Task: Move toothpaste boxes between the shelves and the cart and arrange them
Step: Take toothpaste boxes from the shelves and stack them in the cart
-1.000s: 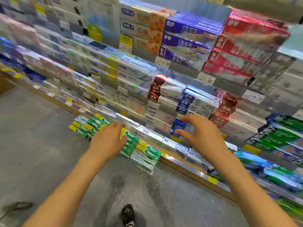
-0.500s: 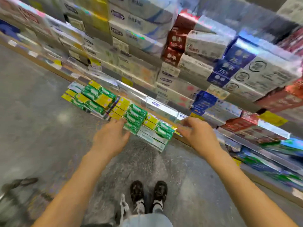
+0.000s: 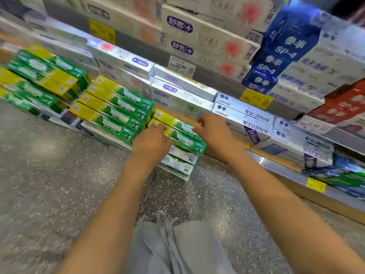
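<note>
Hands have closed in on the short stack of green-and-yellow toothpaste boxes [image 3: 177, 133] at the front of the bottom shelf [image 3: 276, 161], so the step in hand looks like taking hold of boxes there, either to lift them out or to square them up. The left hand [image 3: 151, 144] lies over the near end of the upper boxes with its fingers curled down onto the yellow end; it seems to be gripping, though the fingertips are hidden behind the box. The right hand [image 3: 214, 131] sits at the far side of the same stack, thumb and fingers bent in a pinch against the top box's edge. The stack stands just beside a taller pile of the same green boxes [image 3: 112, 109] on its left, with white boxes [image 3: 183, 91] behind it. Next, I would judge, both hands need a firm hold on matching ends so the top boxes come away level without dragging those beneath. Compared with half a second ago, the view has dropped closer to the shelf, the hands have gone from hovering short of the boxes to resting on them, and the shoes seen then are out of sight.
</note>
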Tool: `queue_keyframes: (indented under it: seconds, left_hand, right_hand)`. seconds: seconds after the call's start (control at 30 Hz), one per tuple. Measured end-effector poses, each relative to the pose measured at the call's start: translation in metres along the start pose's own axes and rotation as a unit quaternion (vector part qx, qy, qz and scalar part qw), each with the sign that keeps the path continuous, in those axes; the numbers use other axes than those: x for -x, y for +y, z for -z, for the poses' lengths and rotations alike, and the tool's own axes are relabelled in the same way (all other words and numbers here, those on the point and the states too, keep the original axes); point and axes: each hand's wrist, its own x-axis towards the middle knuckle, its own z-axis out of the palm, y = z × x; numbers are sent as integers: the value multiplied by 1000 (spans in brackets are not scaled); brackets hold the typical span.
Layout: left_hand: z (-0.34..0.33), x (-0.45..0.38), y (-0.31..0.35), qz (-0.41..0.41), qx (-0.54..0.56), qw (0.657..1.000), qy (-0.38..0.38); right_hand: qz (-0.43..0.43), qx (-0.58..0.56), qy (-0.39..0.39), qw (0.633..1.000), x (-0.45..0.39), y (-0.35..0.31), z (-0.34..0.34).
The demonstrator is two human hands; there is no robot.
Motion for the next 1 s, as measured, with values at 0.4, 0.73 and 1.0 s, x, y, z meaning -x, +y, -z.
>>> queue_keyframes:
  seconds: [0.4,0.73,1.0]
  left_hand:
    - [-53,-47,-45,-60,68,980,175]
    - [-53,-33,-64,-71,58,981,173]
    - [-26,-28,-38,-98,252,946,177]
  right_hand:
    - [105,129,125,978,-62,33,-149]
    - [71,177,111,975,-65,25,-169]
    - [212,239,49,946,-26,26,-59]
